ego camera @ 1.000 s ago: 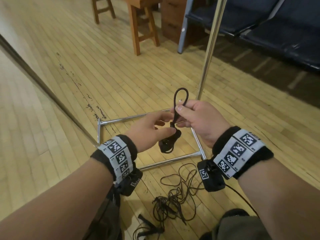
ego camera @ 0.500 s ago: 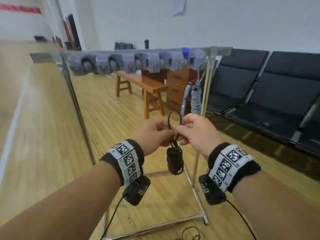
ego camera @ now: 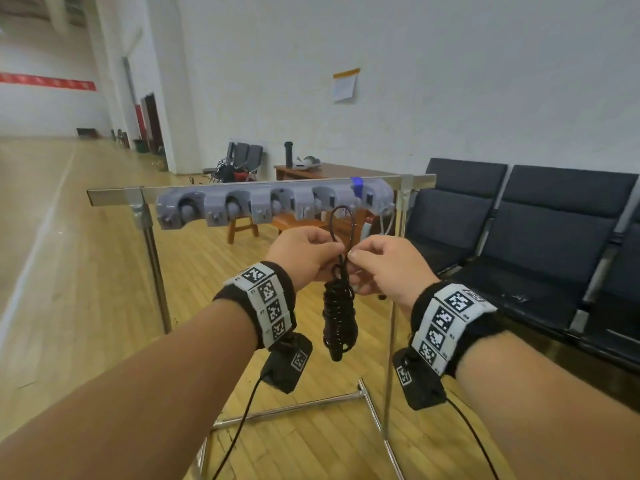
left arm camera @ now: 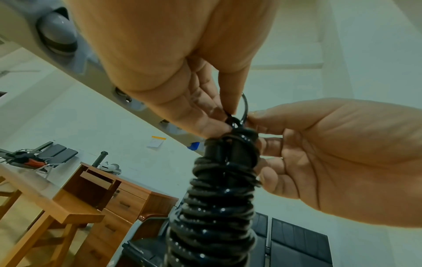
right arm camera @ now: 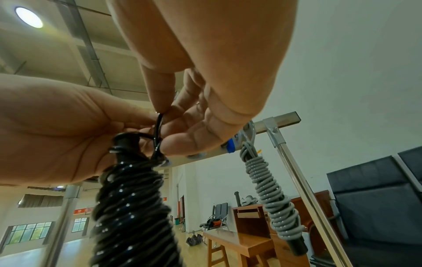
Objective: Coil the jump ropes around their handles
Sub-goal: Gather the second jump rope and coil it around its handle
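**Coiled black rope raised to the hook rail**

Since one second ago both hands have come up from low over the floor to chest level, and the view has swung from the floorboards to the wall; the loose tangle of cord on the floor is out of view.

Beyond the hands stands a metal rack (ego camera: 390,327), its top bar just above and behind the knuckles. Fixed along that bar is a grey hook rail (ego camera: 273,206), spanning from left of the left hand to just right of the right hand. To the right of the right hand sit dark bench seats (ego camera: 540,237); behind the hands, a wooden desk (ego camera: 322,171).

A grey jump rope (right arm camera: 271,196), already coiled round its handles, hangs from the rail's right end, just beyond the right hand.

The black jump rope (ego camera: 339,317) hangs as a tight coil between and below both hands. Its free loop (ego camera: 342,223) stands up above the fingertips, short of the rail.

Left hand (ego camera: 304,258): fingers curled, thumb and fingertips pinching the rope at the base of the loop. Right hand (ego camera: 388,268): same, pinching the loop from the opposite side, fingertips nearly meeting those of the left.
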Available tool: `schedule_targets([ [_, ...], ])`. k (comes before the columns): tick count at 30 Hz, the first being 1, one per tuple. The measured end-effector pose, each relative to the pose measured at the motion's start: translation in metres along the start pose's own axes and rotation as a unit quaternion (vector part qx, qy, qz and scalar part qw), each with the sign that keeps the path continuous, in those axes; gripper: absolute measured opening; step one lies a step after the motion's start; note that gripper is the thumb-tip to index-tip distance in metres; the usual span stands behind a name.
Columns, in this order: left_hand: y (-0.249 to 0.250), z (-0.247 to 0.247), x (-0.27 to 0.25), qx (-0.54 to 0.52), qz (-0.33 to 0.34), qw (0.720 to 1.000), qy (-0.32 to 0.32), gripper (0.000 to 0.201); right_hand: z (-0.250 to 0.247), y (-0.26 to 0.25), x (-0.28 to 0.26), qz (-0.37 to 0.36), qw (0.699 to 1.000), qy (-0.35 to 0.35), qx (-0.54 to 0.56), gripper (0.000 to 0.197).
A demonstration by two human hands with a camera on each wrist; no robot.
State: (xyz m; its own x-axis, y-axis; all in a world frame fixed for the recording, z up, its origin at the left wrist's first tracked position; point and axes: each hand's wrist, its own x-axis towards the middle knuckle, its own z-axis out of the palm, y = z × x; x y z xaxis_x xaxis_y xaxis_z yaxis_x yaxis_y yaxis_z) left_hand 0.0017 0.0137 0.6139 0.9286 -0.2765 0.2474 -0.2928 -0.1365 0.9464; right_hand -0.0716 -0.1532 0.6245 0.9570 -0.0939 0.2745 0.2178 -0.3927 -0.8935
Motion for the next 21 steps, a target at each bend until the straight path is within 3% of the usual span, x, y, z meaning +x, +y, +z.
schedule_targets([
  [7,-0.001,0.01,0.036,0.001,0.009,1.0,0.011,0.008,-0.009,0.008,0.034,-0.003,1.0,0.025,-0.019,0.013],
  [16,-0.018,0.022,0.061,-0.07,-0.069,0.994,0.044,0.007,-0.01,0.023,0.061,0.051,0.998,0.03,0.001,0.015],
  [21,-0.033,0.022,0.063,-0.071,-0.09,0.993,0.015,0.01,-0.003,0.035,0.063,0.066,0.998,0.013,-0.013,0.015],
])
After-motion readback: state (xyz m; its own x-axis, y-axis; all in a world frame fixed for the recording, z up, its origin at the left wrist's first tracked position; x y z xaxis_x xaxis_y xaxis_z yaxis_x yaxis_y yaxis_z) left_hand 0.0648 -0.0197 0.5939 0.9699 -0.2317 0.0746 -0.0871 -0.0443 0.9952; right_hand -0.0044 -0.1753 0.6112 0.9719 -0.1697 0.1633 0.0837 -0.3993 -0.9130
